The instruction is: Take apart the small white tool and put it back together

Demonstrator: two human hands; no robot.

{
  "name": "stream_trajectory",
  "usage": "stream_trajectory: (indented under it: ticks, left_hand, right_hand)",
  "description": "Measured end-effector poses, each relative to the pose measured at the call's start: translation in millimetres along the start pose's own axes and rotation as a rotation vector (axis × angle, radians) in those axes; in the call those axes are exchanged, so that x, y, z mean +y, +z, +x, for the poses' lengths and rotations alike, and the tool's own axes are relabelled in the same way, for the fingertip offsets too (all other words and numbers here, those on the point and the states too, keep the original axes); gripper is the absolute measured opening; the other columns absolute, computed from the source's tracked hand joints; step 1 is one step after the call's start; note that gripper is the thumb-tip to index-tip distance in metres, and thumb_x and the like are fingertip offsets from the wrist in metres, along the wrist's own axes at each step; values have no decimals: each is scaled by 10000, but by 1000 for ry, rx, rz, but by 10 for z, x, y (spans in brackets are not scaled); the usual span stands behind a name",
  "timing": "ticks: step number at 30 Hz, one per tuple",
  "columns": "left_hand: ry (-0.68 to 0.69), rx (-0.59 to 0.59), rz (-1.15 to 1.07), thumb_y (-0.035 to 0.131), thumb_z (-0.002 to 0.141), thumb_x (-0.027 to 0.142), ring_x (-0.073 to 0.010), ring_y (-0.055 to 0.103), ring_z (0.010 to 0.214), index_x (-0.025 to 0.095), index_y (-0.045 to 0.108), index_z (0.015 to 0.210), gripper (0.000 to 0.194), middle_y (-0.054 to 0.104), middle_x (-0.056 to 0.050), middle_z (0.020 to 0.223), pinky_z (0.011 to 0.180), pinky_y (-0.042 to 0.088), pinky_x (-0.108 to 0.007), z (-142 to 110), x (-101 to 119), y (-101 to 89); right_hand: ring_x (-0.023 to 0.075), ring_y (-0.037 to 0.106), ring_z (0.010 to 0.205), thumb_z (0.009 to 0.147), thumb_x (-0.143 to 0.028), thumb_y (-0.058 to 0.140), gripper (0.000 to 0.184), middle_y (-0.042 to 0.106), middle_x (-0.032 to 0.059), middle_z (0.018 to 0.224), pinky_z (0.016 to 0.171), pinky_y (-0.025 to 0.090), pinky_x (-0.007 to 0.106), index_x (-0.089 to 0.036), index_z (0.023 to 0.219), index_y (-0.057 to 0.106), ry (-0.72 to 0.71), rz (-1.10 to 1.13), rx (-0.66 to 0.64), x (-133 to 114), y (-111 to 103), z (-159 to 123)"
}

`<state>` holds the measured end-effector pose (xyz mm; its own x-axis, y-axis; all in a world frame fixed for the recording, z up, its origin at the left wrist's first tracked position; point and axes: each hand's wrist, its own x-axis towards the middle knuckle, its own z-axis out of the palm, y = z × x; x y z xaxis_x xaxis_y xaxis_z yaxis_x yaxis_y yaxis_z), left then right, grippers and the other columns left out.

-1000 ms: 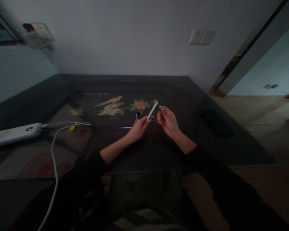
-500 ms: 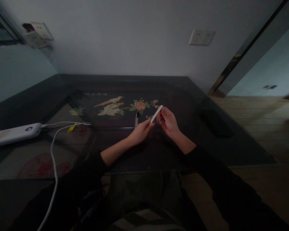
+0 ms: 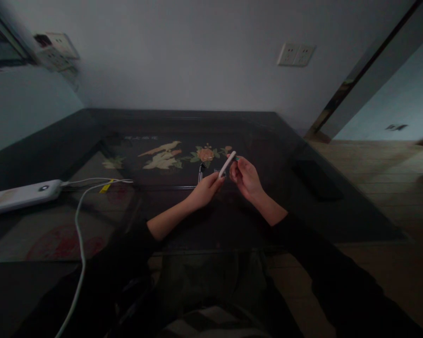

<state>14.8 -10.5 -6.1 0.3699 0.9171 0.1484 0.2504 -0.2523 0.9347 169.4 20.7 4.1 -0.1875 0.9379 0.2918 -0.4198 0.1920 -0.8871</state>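
My left hand (image 3: 206, 190) is closed around the lower end of a slim white bar (image 3: 228, 163), which tilts up and to the right. Close by on the right, my right hand (image 3: 247, 177) pinches a small greenish piece (image 3: 236, 158), mostly hidden by the fingers. That piece sits right beside the bar's upper end; whether they touch I cannot tell. A small shiny metal thing (image 3: 217, 171) shows behind the bar, too dim to name. Left of it, a thin silver and black pen-like object (image 3: 200, 172) lies partly hidden by my left hand.
The dark glass-topped table (image 3: 211, 230) bears a bird-and-flower picture. On the left lies a white power bank-like device (image 3: 24, 196) with a white cable (image 3: 78, 225) and yellow tag (image 3: 106, 187). A dark flat object (image 3: 317, 180) lies right. Wall sockets (image 3: 296, 54) are behind.
The white bar shifted right towards my right hand, covering the greenish piece, then moved slightly back left, so the piece shows again. My right hand has barely moved.
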Motion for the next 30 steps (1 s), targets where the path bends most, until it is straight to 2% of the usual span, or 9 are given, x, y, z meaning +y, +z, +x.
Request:
stream_trajectory:
  ticks: [4, 16, 25, 30]
  left_hand:
    - [-2, 41, 38, 408, 946, 372, -98, 382, 528, 192, 424, 786, 242, 397, 55, 598, 510, 299, -222, 17, -21, -24]
    - [-21, 89, 134, 413, 952, 330, -111, 408, 569, 190, 443, 791, 215, 429, 42, 621, 537, 312, -227, -24, 46, -14]
    - [13, 8, 118, 412, 944, 337, -110, 425, 578, 175, 489, 863, 197, 441, 38, 643, 535, 330, -223, -62, 82, 32]
    - [9, -32, 62, 406, 946, 379, -95, 389, 537, 171, 487, 865, 237, 421, 48, 618, 495, 301, -215, -74, 80, 47]
  right_hand:
    - [67, 346, 415, 751, -609, 706, 432, 475, -70, 506, 419, 223, 255, -223, 723, 513, -10, 10, -6, 1, -8, 6]
    - [72, 341, 409, 681, -656, 728, 474, 478, -81, 491, 410, 223, 250, -231, 771, 538, 20, -24, 33, 16, 7, 9]
    - [63, 360, 431, 715, -596, 737, 467, 467, -89, 513, 428, 249, 244, -201, 937, 625, 14, 10, 27, 23, -3, 11]
    - [70, 352, 431, 703, -620, 730, 498, 452, -88, 500, 429, 237, 247, -198, 952, 637, 41, -5, 46, 18, -7, 13]
